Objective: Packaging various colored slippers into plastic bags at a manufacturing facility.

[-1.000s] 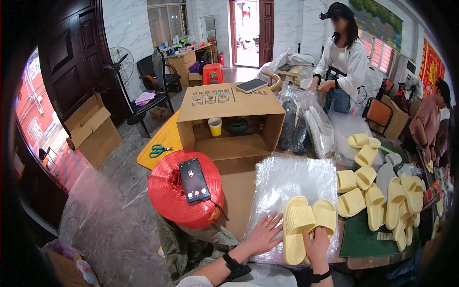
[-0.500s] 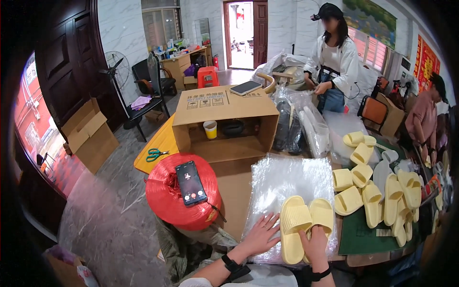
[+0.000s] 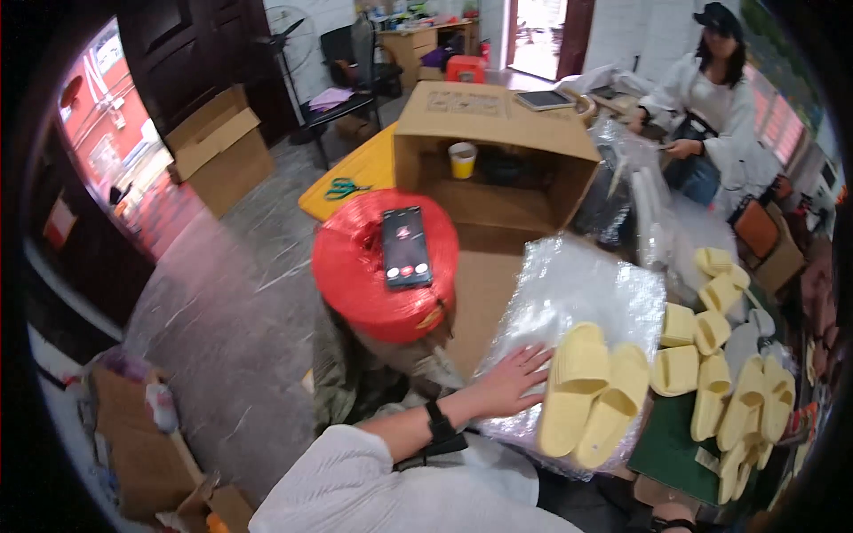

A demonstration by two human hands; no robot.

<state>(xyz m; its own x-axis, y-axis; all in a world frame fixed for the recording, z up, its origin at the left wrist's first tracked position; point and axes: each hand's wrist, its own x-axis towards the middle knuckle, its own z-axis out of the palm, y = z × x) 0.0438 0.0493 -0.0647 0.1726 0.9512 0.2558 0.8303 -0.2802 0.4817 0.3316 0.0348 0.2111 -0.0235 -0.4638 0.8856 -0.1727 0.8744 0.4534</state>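
My left hand point(image 3: 511, 377) lies flat with its fingers spread on a stack of clear plastic bags point(image 3: 577, 293). Its fingertips touch the side of a pair of yellow slippers point(image 3: 591, 400) lying on the bags. A black band sits on that wrist. My right hand is out of the picture; only a dark strip shows at the lower edge. Several more yellow slippers point(image 3: 720, 373) lie in rows to the right, partly on a green mat point(image 3: 666, 449).
A red spool of cord point(image 3: 373, 271) with a black phone point(image 3: 405, 247) on top stands left of the bags. Behind is an open cardboard box point(image 3: 489, 160) holding a yellow cup point(image 3: 462, 160). A person in white point(image 3: 711, 89) sits at the back right. Green scissors point(image 3: 342, 187) lie on yellow card.
The view has swung down and left. My right hand, which held the heel end of the slippers, has dropped out of view. My left hand stays flat on the bags.
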